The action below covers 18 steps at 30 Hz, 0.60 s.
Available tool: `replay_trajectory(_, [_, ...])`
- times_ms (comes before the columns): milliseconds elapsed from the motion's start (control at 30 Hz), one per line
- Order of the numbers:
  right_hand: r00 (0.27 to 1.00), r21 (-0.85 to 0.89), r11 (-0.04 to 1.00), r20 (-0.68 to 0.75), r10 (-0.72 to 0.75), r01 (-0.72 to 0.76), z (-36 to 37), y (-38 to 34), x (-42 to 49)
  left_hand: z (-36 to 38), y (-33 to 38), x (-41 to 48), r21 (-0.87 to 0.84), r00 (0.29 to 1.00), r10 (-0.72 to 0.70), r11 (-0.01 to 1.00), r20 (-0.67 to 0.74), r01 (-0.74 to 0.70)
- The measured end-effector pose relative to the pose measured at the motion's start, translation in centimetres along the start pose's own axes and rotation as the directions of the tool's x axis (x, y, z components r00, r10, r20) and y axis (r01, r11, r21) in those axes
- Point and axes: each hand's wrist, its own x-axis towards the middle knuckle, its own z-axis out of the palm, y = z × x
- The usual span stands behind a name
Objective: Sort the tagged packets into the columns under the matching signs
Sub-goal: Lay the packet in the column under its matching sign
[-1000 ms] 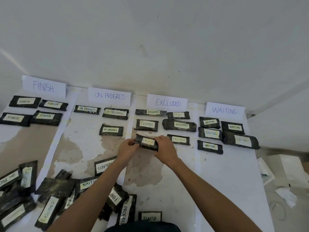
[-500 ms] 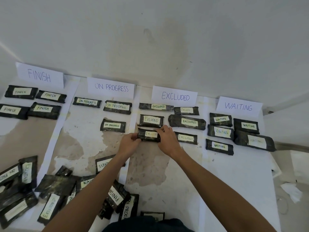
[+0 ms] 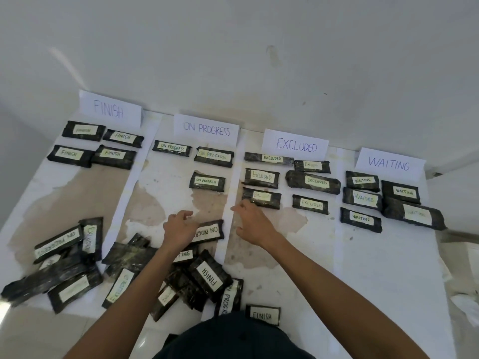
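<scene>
Four white signs stand along the wall: FINISH [image 3: 110, 109], ON PROGRESS [image 3: 206, 130], EXCLUDED [image 3: 296, 145] and WAITING [image 3: 389, 163]. Black packets with taped tags lie in columns below them. An EXCLUDED packet [image 3: 261, 197] lies third down in its column, just beyond my right hand [image 3: 255, 224], which is empty with fingers apart. My left hand [image 3: 178, 228] hovers empty, fingers loosely curled, over the left end of an ON PROGRESS packet [image 3: 208, 231]. A heap of unsorted packets [image 3: 134, 268] lies near me on the left.
A FINISH packet [image 3: 262, 314] lies alone close to my body. White paper strips [image 3: 383, 268] line the stained floor as columns. Crumpled white paper [image 3: 465, 301] and a box sit off the right edge. The wall rises right behind the signs.
Both hands let go of the EXCLUDED packet, which now lies in its column. My hands pulled back toward me, the left one moving down-left over the ON PROGRESS packet.
</scene>
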Motion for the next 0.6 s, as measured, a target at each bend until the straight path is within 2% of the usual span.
replay_trajectory(100, [0.998,-0.042,0.998,0.048,-0.048,0.05,1.7,-2.6,0.3,-0.6,-2.3,0.1,0.068,0.997,-0.069,0.996,0.042,0.066])
replay_trajectory(233, [0.993,-0.179,0.979,0.079,-0.088,0.101,4.0,-4.9,1.0,-1.2,-2.8,-0.8,-0.035,0.994,-0.039,0.998,0.104,0.043])
replay_trajectory(400, [0.998,-0.275,0.96,0.037,-0.049,0.057,5.2,-6.0,0.9,-1.4,-2.9,-0.9,-0.182,0.983,-0.014,0.982,0.184,0.048])
replay_trajectory(500, [1.0,-0.191,0.982,0.008,0.014,-0.012,5.0,-6.4,0.3,-2.1,-3.0,-0.8,-0.324,0.984,-0.009,0.944,0.175,0.066])
replay_trajectory(600, [0.988,0.031,0.99,-0.076,0.138,-0.136,4.6,-6.9,-0.5,-2.7,-3.2,-1.1,-0.436,0.987,-0.031,0.895,0.159,0.098])
